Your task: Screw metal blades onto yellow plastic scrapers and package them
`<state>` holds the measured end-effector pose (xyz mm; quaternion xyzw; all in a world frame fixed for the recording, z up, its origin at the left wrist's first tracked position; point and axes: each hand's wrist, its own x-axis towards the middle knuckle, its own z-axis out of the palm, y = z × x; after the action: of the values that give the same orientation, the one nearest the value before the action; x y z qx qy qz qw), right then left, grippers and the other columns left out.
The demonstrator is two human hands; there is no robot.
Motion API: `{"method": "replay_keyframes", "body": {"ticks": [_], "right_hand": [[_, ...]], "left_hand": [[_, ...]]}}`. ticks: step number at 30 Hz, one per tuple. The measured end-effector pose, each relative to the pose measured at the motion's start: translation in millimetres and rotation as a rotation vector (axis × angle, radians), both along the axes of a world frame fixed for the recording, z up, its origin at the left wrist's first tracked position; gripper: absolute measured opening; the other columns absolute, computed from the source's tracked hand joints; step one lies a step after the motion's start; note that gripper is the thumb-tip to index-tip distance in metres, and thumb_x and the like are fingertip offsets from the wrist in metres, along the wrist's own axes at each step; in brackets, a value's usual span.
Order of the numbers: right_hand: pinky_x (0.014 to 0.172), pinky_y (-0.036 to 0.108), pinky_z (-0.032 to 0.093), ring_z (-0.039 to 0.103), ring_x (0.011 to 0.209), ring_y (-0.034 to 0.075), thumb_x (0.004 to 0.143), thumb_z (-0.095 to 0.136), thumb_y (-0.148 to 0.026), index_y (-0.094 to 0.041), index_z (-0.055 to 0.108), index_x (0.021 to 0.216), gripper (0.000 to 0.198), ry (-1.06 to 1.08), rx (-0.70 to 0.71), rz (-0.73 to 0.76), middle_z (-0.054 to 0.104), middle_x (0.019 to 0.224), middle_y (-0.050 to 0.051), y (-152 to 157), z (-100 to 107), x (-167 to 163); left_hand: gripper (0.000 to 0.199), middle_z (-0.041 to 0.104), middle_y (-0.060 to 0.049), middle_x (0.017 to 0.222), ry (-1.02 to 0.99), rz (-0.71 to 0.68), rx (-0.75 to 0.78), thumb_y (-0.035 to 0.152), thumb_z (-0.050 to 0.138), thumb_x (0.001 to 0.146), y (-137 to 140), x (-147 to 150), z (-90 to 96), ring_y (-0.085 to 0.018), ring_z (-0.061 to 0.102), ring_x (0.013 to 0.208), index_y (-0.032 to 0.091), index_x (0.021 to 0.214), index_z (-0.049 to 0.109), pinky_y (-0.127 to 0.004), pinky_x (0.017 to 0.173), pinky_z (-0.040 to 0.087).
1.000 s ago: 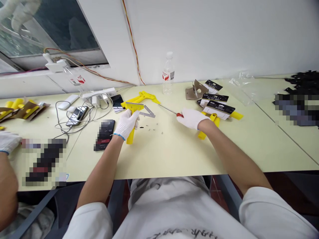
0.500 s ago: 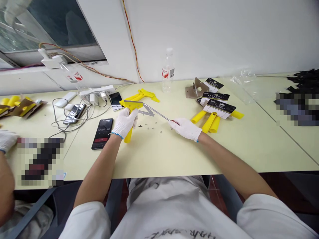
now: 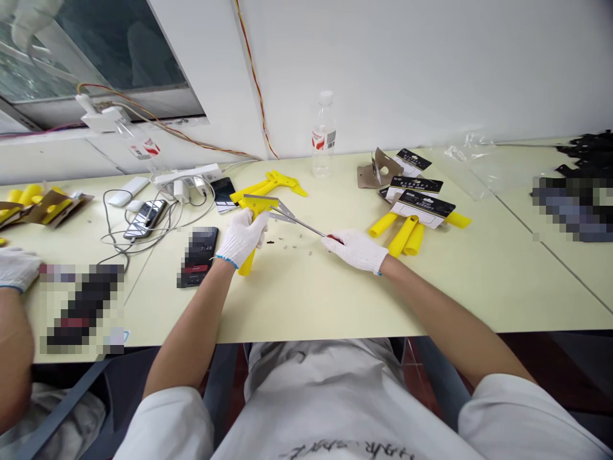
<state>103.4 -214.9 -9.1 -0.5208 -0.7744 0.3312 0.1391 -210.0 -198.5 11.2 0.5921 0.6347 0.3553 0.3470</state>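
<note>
My left hand (image 3: 245, 236), in a white knit glove, is closed around the handle of a yellow scraper (image 3: 258, 203), whose wide head carries a metal strip along its top edge. In my gloved right hand (image 3: 357, 249) is a screwdriver (image 3: 311, 228). Its red handle is mostly hidden by the fingers, and its long shaft points left to the scraper head. Whether the tip touches a screw is too small to tell. Flat metal blades (image 3: 286, 214) lie behind the shaft. Several small screws (image 3: 294, 245) are scattered on the table between my hands.
Another yellow scraper (image 3: 271, 184) lies behind my left hand. Carded yellow scrapers (image 3: 419, 214) are at the right, a water bottle (image 3: 324, 137) by the wall. Phones (image 3: 198, 255) and tangled cables (image 3: 167, 217) sit at the left, beside another person's gloved hand (image 3: 18, 267).
The screwdriver's shaft has shifted slightly at the scraper head, and my right hand has turned a little. The scraper in my left hand has tilted slightly. The other person's hand has moved slightly right.
</note>
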Motion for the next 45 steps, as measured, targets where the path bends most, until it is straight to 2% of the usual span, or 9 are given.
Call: {"method": "replay_keyframes", "body": {"ticks": [7,11,14,19,22,32,34,39,45], "right_hand": [[0.045,0.027,0.030,0.037,0.050,0.016,0.112,0.041,-0.067,-0.025,0.063,0.100,0.049,0.389,-0.580,-0.028,0.052,0.069,-0.001,-10.1,17.0,9.2],[0.040,0.023,0.018,0.024,0.045,0.010,0.106,0.054,-0.074,-0.024,0.059,0.106,0.049,0.586,-0.814,0.018,0.043,0.064,-0.008,-11.1,15.3,9.7],[0.044,0.025,0.023,0.030,0.047,0.012,0.110,0.053,-0.065,-0.023,0.062,0.102,0.044,0.455,-0.606,-0.025,0.045,0.062,-0.007,-10.6,11.7,4.7],[0.072,0.032,0.042,0.062,0.075,0.021,0.114,0.052,-0.047,-0.020,0.072,0.089,0.041,0.086,0.119,-0.058,0.071,0.080,0.006,-12.6,8.4,-4.4],[0.076,0.033,0.041,0.070,0.083,0.024,0.117,0.049,-0.043,-0.020,0.079,0.100,0.042,-0.051,0.259,-0.085,0.080,0.093,0.009,-17.4,9.3,-8.6],[0.080,0.033,0.045,0.076,0.109,0.031,0.114,0.062,-0.045,-0.020,0.080,0.117,0.031,-0.190,0.375,-0.205,0.085,0.118,0.015,-25.3,11.9,-13.4],[0.078,0.032,0.047,0.075,0.099,0.027,0.111,0.066,-0.048,-0.020,0.078,0.113,0.031,-0.082,0.213,-0.227,0.084,0.111,0.013,-21.9,12.8,-10.9],[0.055,0.030,0.037,0.048,0.052,0.017,0.119,0.026,-0.060,-0.022,0.070,0.093,0.064,0.168,-0.401,-0.125,0.063,0.066,0.002,-15.2,15.1,-3.5],[0.073,0.031,0.048,0.069,0.082,0.022,0.101,0.073,-0.054,-0.023,0.066,0.092,0.033,0.008,-0.023,-0.236,0.078,0.091,0.005,-13.5,11.0,-4.5]], "left_hand": [[0.040,0.071,-0.009,0.087,0.395,0.033,0.185,0.053,0.061,0.114,-0.9,-4.9,2.2,-0.024,0.067,0.090,0.018,0.095,0.067,-0.038,0.082,0.054],[0.038,0.074,-0.011,0.099,0.453,0.025,0.193,0.052,0.060,0.113,3.3,-9.2,1.0,-0.027,0.069,0.097,0.018,0.100,0.069,-0.041,0.090,0.053],[0.038,0.073,-0.010,0.096,0.460,0.011,0.175,0.052,0.061,0.112,5.9,-12.1,0.5,-0.027,0.068,0.095,0.019,0.095,0.068,-0.042,0.090,0.053],[0.039,0.068,-0.006,0.075,0.363,0.052,0.106,0.053,0.063,0.112,3.9,-14.7,4.0,-0.024,0.064,0.085,0.021,0.091,0.066,-0.039,0.080,0.051],[0.039,0.062,-0.003,0.064,0.299,0.065,0.095,0.055,0.062,0.111,0.4,-14.9,7.6,-0.022,0.062,0.075,0.022,0.091,0.066,-0.036,0.069,0.048],[0.036,0.060,-0.002,0.061,0.211,0.028,0.009,0.049,0.064,0.114,-1.9,-9.3,12.2,-0.019,0.061,0.067,0.020,0.093,0.064,-0.035,0.066,0.050],[0.037,0.060,-0.003,0.062,0.216,0.030,0.012,0.049,0.062,0.115,-1.7,-8.6,11.5,-0.019,0.060,0.067,0.019,0.093,0.064,-0.035,0.065,0.049],[0.037,0.061,-0.003,0.064,0.262,0.036,0.049,0.051,0.068,0.111,-0.8,-8.3,7.5,-0.020,0.061,0.070,0.020,0.092,0.067,-0.034,0.064,0.047],[0.035,0.060,-0.003,0.063,0.265,0.025,0.051,0.052,0.066,0.111,0.6,-9.8,3.8,-0.021,0.061,0.069,0.020,0.095,0.067,-0.032,0.062,0.047]]}}
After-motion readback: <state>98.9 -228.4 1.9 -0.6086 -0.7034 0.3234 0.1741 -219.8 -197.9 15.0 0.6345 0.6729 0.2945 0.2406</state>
